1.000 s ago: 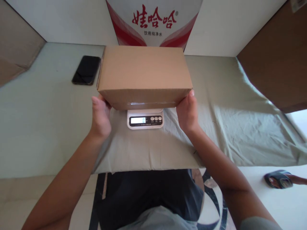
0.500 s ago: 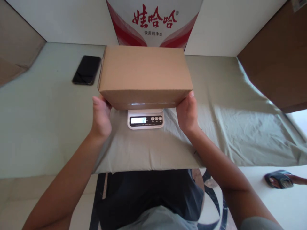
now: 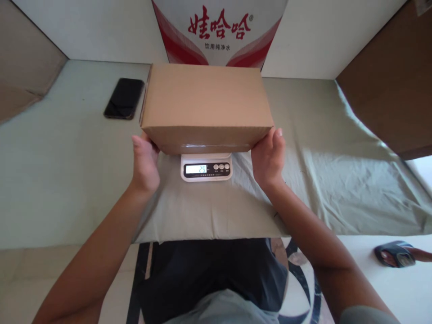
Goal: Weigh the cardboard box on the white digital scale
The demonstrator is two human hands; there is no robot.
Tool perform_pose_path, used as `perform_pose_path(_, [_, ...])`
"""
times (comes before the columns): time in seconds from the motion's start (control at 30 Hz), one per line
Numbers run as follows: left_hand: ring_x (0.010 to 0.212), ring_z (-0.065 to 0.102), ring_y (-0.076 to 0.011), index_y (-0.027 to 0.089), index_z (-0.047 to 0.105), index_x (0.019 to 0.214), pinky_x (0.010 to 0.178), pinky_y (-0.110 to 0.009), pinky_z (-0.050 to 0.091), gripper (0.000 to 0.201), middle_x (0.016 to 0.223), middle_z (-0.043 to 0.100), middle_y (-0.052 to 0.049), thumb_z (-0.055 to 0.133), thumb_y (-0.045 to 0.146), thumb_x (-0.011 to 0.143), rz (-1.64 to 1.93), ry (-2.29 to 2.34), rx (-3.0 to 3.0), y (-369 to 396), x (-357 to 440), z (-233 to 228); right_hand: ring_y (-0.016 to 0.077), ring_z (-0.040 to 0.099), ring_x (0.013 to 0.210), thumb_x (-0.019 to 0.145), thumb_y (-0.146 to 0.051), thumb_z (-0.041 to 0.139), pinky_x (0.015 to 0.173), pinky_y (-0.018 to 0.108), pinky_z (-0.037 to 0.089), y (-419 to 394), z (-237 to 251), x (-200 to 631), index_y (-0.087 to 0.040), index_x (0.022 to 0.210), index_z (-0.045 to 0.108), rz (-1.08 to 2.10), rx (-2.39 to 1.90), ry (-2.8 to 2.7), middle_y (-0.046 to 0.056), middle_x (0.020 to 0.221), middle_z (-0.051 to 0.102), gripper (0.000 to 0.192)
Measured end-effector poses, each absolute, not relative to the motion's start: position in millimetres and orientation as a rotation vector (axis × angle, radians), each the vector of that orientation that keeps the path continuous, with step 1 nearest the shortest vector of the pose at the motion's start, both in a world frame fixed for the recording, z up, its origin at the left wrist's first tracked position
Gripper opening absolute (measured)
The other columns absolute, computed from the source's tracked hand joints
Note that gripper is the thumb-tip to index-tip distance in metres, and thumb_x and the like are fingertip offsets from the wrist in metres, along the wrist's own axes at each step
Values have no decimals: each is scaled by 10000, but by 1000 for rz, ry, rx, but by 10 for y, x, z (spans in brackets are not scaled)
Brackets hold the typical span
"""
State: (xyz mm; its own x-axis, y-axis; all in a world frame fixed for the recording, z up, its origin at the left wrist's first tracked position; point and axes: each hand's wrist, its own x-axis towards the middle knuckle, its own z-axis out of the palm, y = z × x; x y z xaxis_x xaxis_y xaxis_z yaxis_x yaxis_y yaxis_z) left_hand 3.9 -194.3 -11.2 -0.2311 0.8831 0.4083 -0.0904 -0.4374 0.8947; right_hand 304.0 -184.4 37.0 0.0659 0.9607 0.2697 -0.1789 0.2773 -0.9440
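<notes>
Bench (image 3: pixel 60 180), draped in a grey-green cloth (image 3: pixel 337 180). Cardboard box (image 3: pixel 205 103), near the front edge, resting on a white scale (image 3: pixel 206 167) for a reading. Left hand (image 3: pixel 146 163) and right hand (image 3: pixel 268 155), apart, cupping the box's ends, apparently steadying it. Phone (image 3: pixel 123 98), toward the back left.

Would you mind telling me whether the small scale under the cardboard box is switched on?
On. The scale shows lit digits on its display, just below the cardboard box.

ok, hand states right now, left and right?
Left hand: open, palm against the left end of the cardboard box on the scale.
Right hand: open, at the box's right end; contact unclear.
</notes>
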Motion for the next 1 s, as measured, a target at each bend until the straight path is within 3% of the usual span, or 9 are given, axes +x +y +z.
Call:
perform_pose_path(0.13, [1753, 710, -501, 254, 941, 1464, 1531, -640, 530, 1319, 1727, 852, -212, 414, 1336, 925, 1783, 1044, 1281, -1900, 18, -116, 431, 400, 2044, 1064, -1070, 599, 1681, 777, 381, -1779, 321, 3153, -516, 1670, 838, 1050, -882, -1128, -63, 1949, 719, 854])
perform_pose_path(0.3, [1778, 687, -493, 312, 960, 1376, 1606, -647, 425, 1299, 1676, 896, -158, 356, 1357, 896, 1800, 1029, 1294, -1865, 1, -33, 456, 397, 2044, 1078, -1073, 550, 1649, 853, 384, -1704, 199, 3250, -510, 1643, 857, 1044, -900, -1141, -60, 1948, 713, 854])
perform_pose_path(0.47, [1867, 605, -480, 281, 904, 1538, 1607, -685, 437, 1297, 1790, 833, -175, 444, 1333, 934, 1723, 1059, 1237, -1900, -50, 58, 464, 395, 2044, 1069, -1051, 579, 1660, 857, 354, -1701, 178, 3257, -487, 1577, 889, 1052, -912, -1098, -47, 1946, 720, 820])
perform_pose_path(0.57, [1898, 567, -522, 251, 859, 1619, 1573, -732, 490, 1402, 1911, 738, -197, 475, 1368, 864, 1721, 1093, 1174, -1866, -131, 17, 447, 391, 2048, 1073, -1043, 552, 1649, 866, 371, -1665, 130, 3280, -488, 1584, 878, 1048, -926, -1094, -44, 1945, 719, 822])
perform_pose_path(0.67, [1908, 553, -544, 252, 837, 1648, 1561, -740, 507, 1486, 1947, 700, -196, 433, 1404, 801, 1720, 1104, 1166, -1806, -204, -49, 426, 388, 2051, 1081, -1032, 516, 1642, 869, 376, -1618, 78, 3302, -489, 1596, 860, 1043, -933, -1088, -39, 1939, 718, 824])
perform_pose_path(1.0, [1955, 483, -540, 314, 802, 1690, 1597, -768, 451, 1464, 1984, 660, -170, 390, 1402, 802, 1654, 1165, 1211, -1800, -239, -38, 365, 402, 2049, 1112, -897, 507, 1696, 761, 321, -1692, 199, 3221, -456, 1597, 835, 1091, -981, -964, -34, 1954, 707, 733])
